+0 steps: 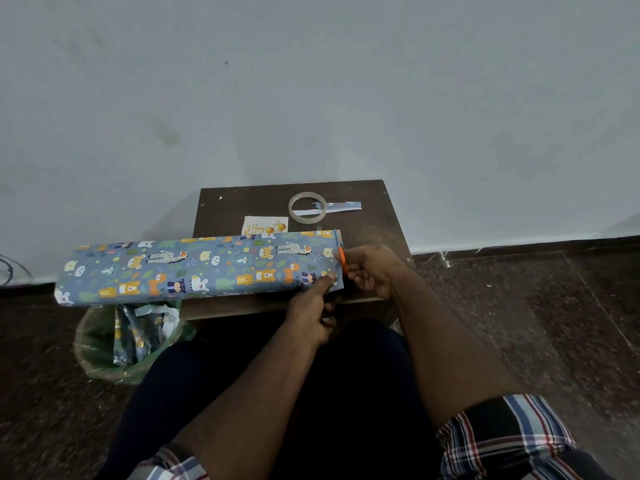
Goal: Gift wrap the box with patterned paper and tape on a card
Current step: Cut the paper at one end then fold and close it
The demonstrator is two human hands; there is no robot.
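At the wrapped box's (199, 268) right end, the left hand (313, 306) pinches paper while the right hand (370, 271) grips orange scissors (342, 259); slack paper could tear crookedly.

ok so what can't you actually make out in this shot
All in the head view:
- Scissors: only an orange bit shows; the right hand hides the blades.
- Card: its lower part sits behind the wrapped box, and the print is too small to read.
- Tape roll: its label is too small to read.
- Bin bag: the scraps inside are blurred.
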